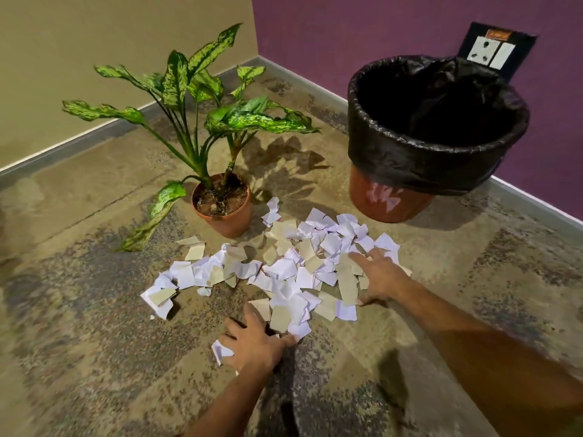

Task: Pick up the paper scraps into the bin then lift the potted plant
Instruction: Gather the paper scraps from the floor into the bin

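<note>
Paper scraps (284, 269), matt, creased; bin (391, 200) smooth terracotta-coloured, glossy crinkled black plastic liner (410, 162); floor (94, 310) speckled, rough carpet-like

bare speckled floor (94, 310) lies open to the left of and in front of the heap of white and beige torn paper scraps (293, 266). the green-leaved plant in its terracotta pot (225, 212) crowds the heap's far left edge, leaves overhanging. the black-lined terracotta bin (435, 137) stands far right, mouth unobstructed, against the purple wall (378, 33).
</note>
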`<control>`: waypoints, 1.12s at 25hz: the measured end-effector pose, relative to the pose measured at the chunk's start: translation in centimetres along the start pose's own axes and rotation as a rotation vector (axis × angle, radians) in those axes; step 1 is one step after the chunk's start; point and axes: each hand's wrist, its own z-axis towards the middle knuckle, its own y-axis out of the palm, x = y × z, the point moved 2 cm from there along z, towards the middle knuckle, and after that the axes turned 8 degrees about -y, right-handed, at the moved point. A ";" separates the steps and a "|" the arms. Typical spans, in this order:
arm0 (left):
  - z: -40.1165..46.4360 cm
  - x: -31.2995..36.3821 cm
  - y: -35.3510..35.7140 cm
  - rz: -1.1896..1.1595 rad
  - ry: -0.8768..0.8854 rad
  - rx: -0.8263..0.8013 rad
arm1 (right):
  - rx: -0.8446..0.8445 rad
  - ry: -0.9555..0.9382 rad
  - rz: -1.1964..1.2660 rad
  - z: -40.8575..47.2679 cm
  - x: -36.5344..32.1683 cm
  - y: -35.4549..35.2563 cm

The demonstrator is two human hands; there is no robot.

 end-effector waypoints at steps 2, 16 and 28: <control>0.1 -0.3 0.2 0.067 0.082 0.057 | 0.027 -0.049 -0.007 0.2 -0.7 0.2; 1.5 -0.5 -0.6 0.045 0.448 0.194 | 0.126 -0.281 -0.175 -1.3 -5.9 -1.0; -2.2 9.4 -10.0 -0.264 0.687 0.357 | 0.687 -0.136 0.395 -5.1 -5.0 -14.2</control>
